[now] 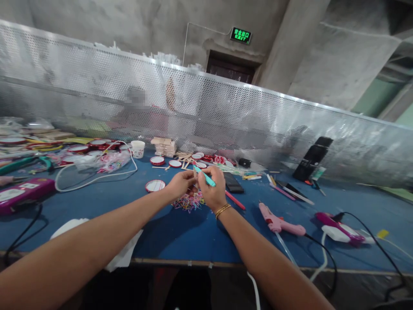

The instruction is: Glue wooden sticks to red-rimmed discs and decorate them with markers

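My right hand is closed around a teal pen-like tool, its tip pointing up and left. My left hand is pinched just left of it, fingertips meeting the tool's tip; what it pinches is too small to make out. Both hands hover over a small heap of thin multicoloured strips on the blue table. A round red-rimmed disc lies just left of my left hand. A gold bracelet sits on my right wrist.
A pink glue gun with its cord lies right of my right arm, a purple tool further right. A red pen, black phone, white cup, stacked wooden sticks and more discs lie behind. A perforated metal screen backs the table.
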`<state>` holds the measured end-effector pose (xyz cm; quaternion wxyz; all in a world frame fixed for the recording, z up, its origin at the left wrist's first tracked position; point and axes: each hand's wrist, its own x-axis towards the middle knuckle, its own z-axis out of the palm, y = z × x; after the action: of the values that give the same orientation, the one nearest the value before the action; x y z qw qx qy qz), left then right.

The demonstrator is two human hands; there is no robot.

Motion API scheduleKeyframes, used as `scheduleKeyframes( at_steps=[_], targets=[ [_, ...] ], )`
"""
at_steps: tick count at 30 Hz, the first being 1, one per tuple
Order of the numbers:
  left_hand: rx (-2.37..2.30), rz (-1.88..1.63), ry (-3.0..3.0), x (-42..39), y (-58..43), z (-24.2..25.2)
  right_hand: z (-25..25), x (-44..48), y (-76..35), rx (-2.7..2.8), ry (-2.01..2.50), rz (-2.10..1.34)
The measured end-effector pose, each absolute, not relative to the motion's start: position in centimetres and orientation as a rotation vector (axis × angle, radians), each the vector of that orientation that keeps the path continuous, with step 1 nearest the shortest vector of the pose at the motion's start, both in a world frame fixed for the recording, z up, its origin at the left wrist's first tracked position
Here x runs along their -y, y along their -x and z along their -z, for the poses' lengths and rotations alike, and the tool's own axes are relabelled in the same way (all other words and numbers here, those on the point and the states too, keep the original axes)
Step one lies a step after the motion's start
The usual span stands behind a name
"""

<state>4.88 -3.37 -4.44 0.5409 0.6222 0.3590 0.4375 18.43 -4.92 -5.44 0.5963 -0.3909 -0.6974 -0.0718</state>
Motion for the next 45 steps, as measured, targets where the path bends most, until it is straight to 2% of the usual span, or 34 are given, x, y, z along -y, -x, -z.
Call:
scheduleKeyframes(
  at_steps=[45],
  targets=[
    [-0.86,-1.032,-1.459,3.35,-4.82,4.39,5.33,5.02,-18.38,1.617,0.892,0.183]
  ],
)
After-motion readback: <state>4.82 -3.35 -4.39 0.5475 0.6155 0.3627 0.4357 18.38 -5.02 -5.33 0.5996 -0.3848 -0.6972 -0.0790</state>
